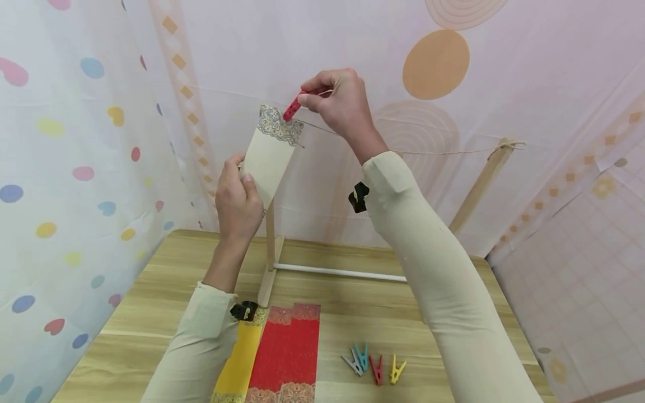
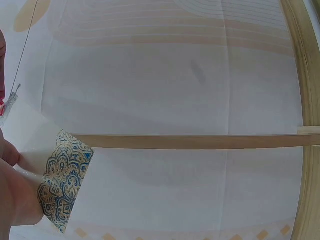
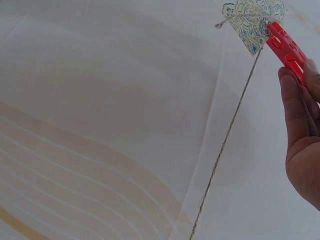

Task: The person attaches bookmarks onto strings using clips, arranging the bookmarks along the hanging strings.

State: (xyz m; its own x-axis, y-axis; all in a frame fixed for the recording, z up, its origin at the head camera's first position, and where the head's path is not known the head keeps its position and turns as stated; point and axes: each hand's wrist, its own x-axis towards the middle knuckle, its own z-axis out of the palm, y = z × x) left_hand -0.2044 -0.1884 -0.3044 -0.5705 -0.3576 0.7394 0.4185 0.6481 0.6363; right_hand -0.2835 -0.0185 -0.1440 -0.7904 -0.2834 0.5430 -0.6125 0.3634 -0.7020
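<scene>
My left hand (image 1: 238,201) holds a cream paper strip (image 1: 269,159) by its lower part, thumb in front and fingers behind. Blue-and-tan lace patterns decorate both ends; the lower one (image 2: 65,182) shows in the left wrist view. My right hand (image 1: 342,103) pinches a red clothespin (image 1: 293,106) between thumb and fingers. The clothespin's tip sits over the strip's patterned top edge, where the strip meets a thin twine (image 3: 225,137). In the right wrist view the red clothespin (image 3: 287,47) overlaps the patterned end (image 3: 250,22) beside the twine's knot.
The twine runs to a right wooden post (image 1: 481,184); a left post (image 1: 270,238) stands behind the strip. A white rod (image 1: 342,272) joins the stand low down. On the table lie red strips (image 1: 287,355), a yellow strip (image 1: 239,358) and several clothespins (image 1: 376,369).
</scene>
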